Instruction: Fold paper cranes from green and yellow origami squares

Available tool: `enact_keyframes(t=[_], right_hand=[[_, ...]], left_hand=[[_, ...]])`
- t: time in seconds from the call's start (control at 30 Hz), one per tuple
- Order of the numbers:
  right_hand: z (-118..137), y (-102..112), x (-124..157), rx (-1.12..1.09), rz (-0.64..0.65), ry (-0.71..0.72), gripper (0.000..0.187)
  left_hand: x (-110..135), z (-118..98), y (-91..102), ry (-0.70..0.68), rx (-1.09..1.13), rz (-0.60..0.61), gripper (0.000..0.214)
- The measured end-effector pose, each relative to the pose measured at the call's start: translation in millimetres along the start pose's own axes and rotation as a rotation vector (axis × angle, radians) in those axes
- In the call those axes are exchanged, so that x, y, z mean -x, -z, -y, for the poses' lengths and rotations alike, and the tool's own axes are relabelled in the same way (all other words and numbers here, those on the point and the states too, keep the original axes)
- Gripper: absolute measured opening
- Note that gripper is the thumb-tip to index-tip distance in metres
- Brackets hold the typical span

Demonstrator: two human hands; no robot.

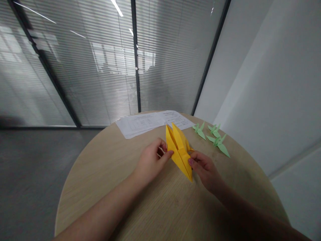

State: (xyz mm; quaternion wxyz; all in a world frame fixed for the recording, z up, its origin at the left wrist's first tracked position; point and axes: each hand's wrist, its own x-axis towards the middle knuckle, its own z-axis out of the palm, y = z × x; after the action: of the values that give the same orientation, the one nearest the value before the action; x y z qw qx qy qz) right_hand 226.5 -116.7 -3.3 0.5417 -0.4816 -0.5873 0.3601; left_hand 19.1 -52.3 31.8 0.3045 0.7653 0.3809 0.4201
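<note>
A yellow folded origami paper (pixel 179 149) is held between my two hands above the round table (pixel 100 167). It is long and pointed, with two tips at its upper end, one tip at the lower right and a crease down its middle. My left hand (pixel 152 159) pinches its left edge between thumb and fingers. On the opposite side my right hand (pixel 204 169) grips the right edge, thumb on the near face. A small yellow point sticks out just above the right fingers. The fingertips behind the paper are hidden.
Three light green paper cranes (pixel 218 144) lie at the table's right rear. Printed white sheets (pixel 142 124) overlap along the far edge. Beyond the table stands a glass partition with blinds (pixel 105 67); a white wall (pixel 276 83) rises on the right.
</note>
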Motion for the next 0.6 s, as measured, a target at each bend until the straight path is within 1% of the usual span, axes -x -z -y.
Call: enact_keyframes(t=[0.03, 0.1, 0.17, 0.23, 0.3, 0.43, 0.6], right_hand=[[0, -1, 1, 0.005, -0.008, 0.016, 0.036], [0, -4, 3, 0.018, -0.011, 0.042, 0.034], [-1, -4, 4, 0.033, -0.007, 0.065, 0.032], [-3, -4, 6, 0.059, -0.011, 0.079, 0.031], [-3, -3, 6, 0.089, -0.015, 0.083, 0.031], [-3, -3, 4, 0.098, -0.064, 0.068, 0.034], [-5, -2, 0, 0.069, -0.13, 0.035, 0.036]], left_hand=[[1, 0, 1.1, -0.065, -0.056, -0.035, 0.012], [2, 0, 3.8, -0.211, -0.149, -0.036, 0.019], [3, -1, 6.2, -0.336, -0.214, 0.014, 0.026], [4, -2, 7.7, -0.41, -0.253, 0.061, 0.026], [4, -3, 8.5, -0.429, -0.273, 0.086, 0.022], [4, -4, 10.1, -0.41, -0.278, 0.107, 0.018], [6, -7, 12.9, -0.412, -0.315, 0.1, 0.017]])
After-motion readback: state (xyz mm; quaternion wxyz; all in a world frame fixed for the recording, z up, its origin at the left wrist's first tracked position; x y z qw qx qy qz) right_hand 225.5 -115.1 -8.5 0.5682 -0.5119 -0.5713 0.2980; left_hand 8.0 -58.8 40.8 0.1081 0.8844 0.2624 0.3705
